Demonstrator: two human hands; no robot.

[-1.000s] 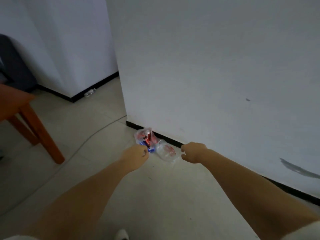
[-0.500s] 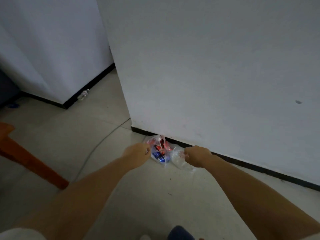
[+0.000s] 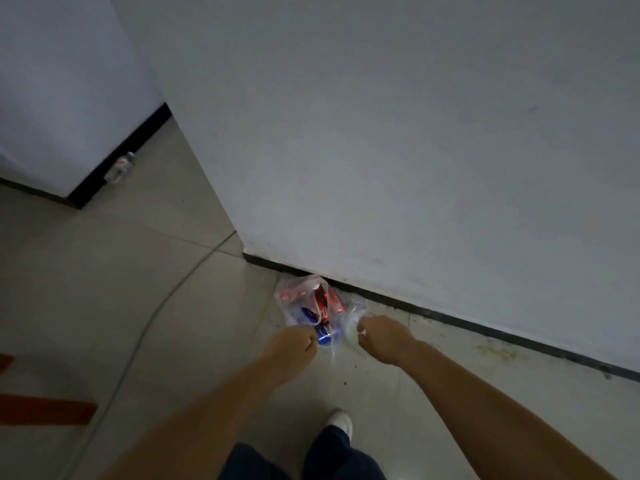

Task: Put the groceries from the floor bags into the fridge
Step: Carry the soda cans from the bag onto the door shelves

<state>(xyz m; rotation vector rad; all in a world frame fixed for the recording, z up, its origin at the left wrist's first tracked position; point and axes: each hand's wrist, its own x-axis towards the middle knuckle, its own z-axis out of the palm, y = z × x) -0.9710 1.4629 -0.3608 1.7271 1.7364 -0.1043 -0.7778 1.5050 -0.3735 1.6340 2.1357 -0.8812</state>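
A clear plastic bag (image 3: 294, 296) lies on the tiled floor against the black skirting of a white wall. Inside it I see red cans (image 3: 327, 301) and a blue can (image 3: 325, 336). My left hand (image 3: 291, 348) is closed at the bag's near left edge, fingers pinched on the plastic. My right hand (image 3: 381, 336) is closed on the bag's right edge, holding crumpled plastic. Both arms reach down toward the floor. No fridge is in view.
A grey cable (image 3: 152, 317) runs across the floor on the left. A small clear bottle (image 3: 121, 168) lies by the far skirting. An orange-brown wooden piece (image 3: 45, 412) shows at the left edge. My shoe (image 3: 341, 420) stands near the bag.
The view has tilted down and come closer to the bag. Both hands have moved onto the bag's edges and closed on the plastic. The wooden table has slid out to the left.
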